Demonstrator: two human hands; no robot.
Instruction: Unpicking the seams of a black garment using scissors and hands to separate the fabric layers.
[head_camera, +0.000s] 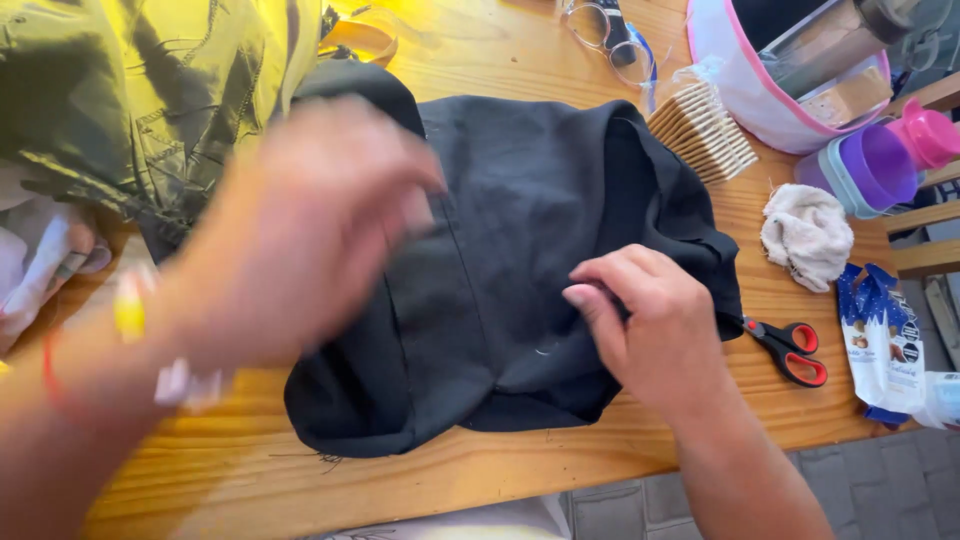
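Lying spread over the middle of the wooden plank surface (620, 450): a black woven garment (520, 260), folded and rumpled, with a seam running down its near-left part. Pinching at the cloth near the garment's right side: the right hand (655, 325), fingers drawn narrowly together on the fabric or on something very small, too fine to make out. Sweeping above the garment's left half: the left hand (310, 230), blurred with motion, fingers loosely spread, apparently holding nothing, though grip impossible to confirm through the blur. Showing faintly on the cloth by the right thumb: a pale loop, possibly thread. Hanging off the near hem: a few loose thread ends.

Judging from the layout, handwork on the garment looking partway along at most: fabric flattened and one spot being worked, with no finished line of stitching visible.

Resting just right of the garment: red-handled scissors (795, 350), blades partly tucked under the cloth edge. Sitting farther right: a frayed cream cloth scrap (805, 235), blue-and-white snack packets (880, 340) and a purple lidded plastic container (870, 165). Lying at the far side: a stack of tan cardboard pieces (705, 130) and a pink-trimmed pouch (730, 75). Bunching at the far left: an olive-green garment (140, 90).
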